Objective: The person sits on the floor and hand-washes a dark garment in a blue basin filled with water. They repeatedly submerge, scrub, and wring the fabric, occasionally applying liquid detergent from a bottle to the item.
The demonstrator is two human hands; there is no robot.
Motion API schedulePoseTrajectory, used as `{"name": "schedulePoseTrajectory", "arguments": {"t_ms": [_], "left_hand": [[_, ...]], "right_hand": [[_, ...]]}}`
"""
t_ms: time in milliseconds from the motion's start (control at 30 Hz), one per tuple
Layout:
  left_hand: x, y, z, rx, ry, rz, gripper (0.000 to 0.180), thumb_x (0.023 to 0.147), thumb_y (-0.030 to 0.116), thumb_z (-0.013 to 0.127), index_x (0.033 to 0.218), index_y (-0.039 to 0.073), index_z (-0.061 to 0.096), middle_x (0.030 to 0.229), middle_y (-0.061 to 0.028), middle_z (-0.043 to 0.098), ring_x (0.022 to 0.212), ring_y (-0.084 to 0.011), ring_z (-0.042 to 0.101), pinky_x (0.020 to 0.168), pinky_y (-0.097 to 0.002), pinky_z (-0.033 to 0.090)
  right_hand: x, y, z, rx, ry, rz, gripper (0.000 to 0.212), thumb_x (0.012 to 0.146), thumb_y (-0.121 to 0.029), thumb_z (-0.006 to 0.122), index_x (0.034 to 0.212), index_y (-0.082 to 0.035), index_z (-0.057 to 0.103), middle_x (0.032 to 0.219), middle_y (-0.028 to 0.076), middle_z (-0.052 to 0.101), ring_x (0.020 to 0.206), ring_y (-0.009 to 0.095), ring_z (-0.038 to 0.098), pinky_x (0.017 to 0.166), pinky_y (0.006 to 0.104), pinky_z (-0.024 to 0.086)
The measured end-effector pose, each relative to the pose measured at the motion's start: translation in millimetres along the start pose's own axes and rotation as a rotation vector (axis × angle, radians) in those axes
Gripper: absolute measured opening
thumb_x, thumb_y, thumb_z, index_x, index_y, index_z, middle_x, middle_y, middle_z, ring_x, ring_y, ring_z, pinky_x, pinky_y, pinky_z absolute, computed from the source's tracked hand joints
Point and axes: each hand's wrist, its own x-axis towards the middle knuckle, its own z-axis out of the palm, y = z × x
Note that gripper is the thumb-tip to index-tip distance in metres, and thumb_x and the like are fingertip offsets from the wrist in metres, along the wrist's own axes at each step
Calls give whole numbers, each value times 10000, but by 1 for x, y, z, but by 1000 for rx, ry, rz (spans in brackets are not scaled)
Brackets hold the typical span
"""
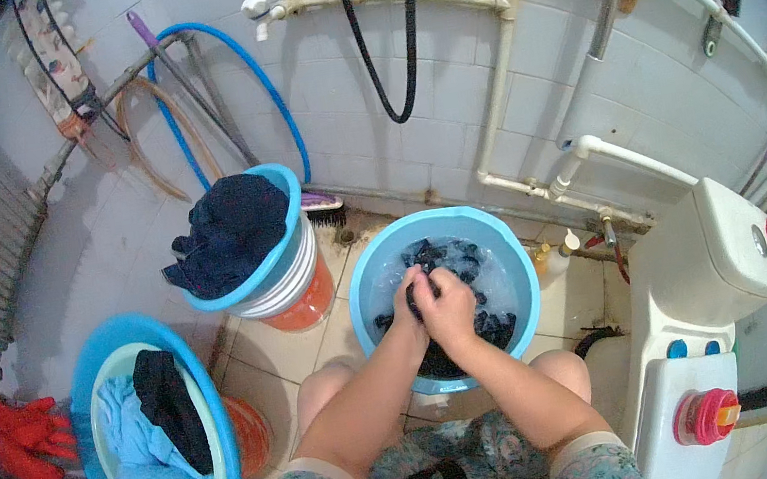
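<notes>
Between my knees a light blue basin holds soapy water and dark wet clothing. My left hand and my right hand come together over the middle of the basin. Both are closed around a bunched part of the black cloth, which shows between the thumbs. The rest of the garment lies in the water beneath and around my hands. How far my fingers wrap under the cloth is hidden.
Dark clothes fill a blue basin on an orange-and-white bucket. Another basin at left holds a light blue cloth and a black one. Red gloves hang at far left. A toilet stands at right, bottles beside the washing basin.
</notes>
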Motion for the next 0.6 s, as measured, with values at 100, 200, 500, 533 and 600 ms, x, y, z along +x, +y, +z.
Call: {"name": "schedulePoseTrajectory", "arguments": {"t_ms": [100, 200, 500, 533, 600], "left_hand": [[7, -15, 22, 287, 335, -8, 379, 916, 310, 415, 1107, 12, 551, 1088, -120, 578, 997, -246, 550, 869, -374, 438], [12, -25, 22, 988, 315, -2, 379, 905, 358, 465, 1067, 38, 588, 1047, -102, 612, 952, -224, 564, 842, -373, 434], [32, 27, -48, 2285, 459, -209, 459, 861, 152, 548, 1304, 106, 435, 1370, -176, 261, 1156, -395, 441, 937, -438, 424], [34, 24, -55, 2330, 422, -351, 461, 859, 136, 544, 1306, 111, 434, 1378, -159, 259, 1167, -393, 435, 934, -444, 425], [31, 20, -41, 2228, 496, -303, 415, 865, 149, 508, 1278, 133, 470, 1331, -149, 382, 1176, -365, 443, 922, -466, 428]], "right_hand": [[36, 68, 3, -142, -24, 275, 421, 884, -432, 485, 818, -38, 618, 819, 216, 619, 769, 418, 587, 667, 482, 443], [52, 124, -6, -159, 60, 374, 424, 909, -421, 459, 891, -25, 609, 857, 231, 623, 812, 410, 594, 703, 477, 446], [10, 166, -9, -801, -508, 267, 612, 842, -515, 528, 1380, -278, 357, 1237, 204, 465, 1078, 371, 523, 884, 475, 433], [7, 171, -7, -814, -571, 331, 632, 833, -530, 533, 1386, -291, 345, 1233, 201, 474, 1083, 367, 526, 885, 473, 435], [19, 176, -8, -684, -605, 491, 536, 829, -492, 555, 1284, -218, 481, 1154, 193, 543, 1078, 355, 537, 870, 456, 445]]}}
